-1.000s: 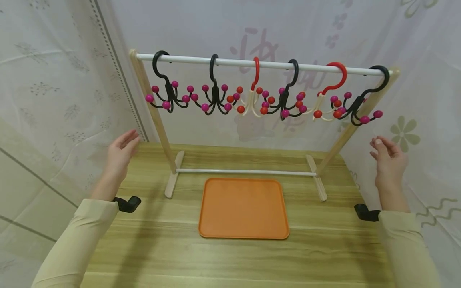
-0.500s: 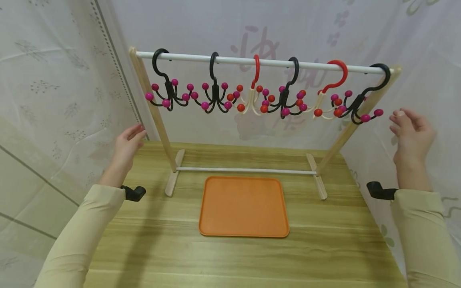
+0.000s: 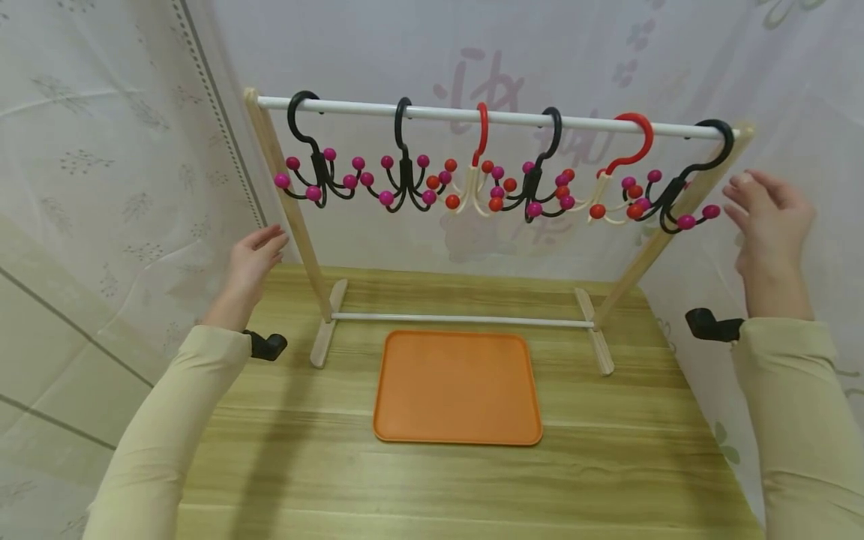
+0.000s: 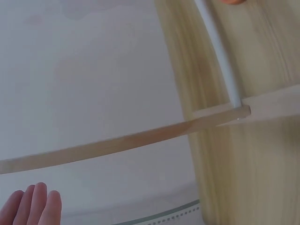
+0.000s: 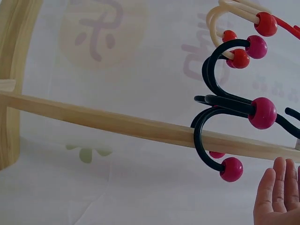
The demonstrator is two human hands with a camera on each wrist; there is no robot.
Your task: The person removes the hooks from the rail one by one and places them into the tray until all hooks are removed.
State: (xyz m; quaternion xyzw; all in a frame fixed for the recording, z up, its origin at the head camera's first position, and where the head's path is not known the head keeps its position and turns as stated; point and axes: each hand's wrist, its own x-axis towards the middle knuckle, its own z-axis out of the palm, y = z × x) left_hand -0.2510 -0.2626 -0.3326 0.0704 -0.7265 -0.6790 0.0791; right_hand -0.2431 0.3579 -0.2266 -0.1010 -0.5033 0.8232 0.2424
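Several multi-hook hangers hang from the white rail (image 3: 439, 114) of a wooden rack. Black ones with pink balls, such as the far-left hanger (image 3: 319, 172), share the rail with two red-hooked cream hangers having red balls, one in the middle (image 3: 481, 135) and one further right (image 3: 631, 157). Beside the rack's left post (image 3: 300, 232), my left hand (image 3: 251, 262) is in the air with relaxed fingers and holds nothing. My right hand (image 3: 775, 232) is raised just right of the far-right black hanger (image 3: 668, 196), apart from it. Straight fingers (image 5: 279, 187) show below that hanger in the right wrist view.
An orange tray (image 3: 457, 386) lies on the wooden table (image 3: 432, 487) in front of the rack's lower white bar (image 3: 459, 319). The rack's feet, left (image 3: 328, 322) and right (image 3: 595, 334), flank it. Patterned curtains (image 3: 121, 187) enclose the table's back and sides.
Both hands have risen. The left hand has moved right toward the left post; the right hand went outward right and up beside the far-right hanger. The hangers and tray stay in place.
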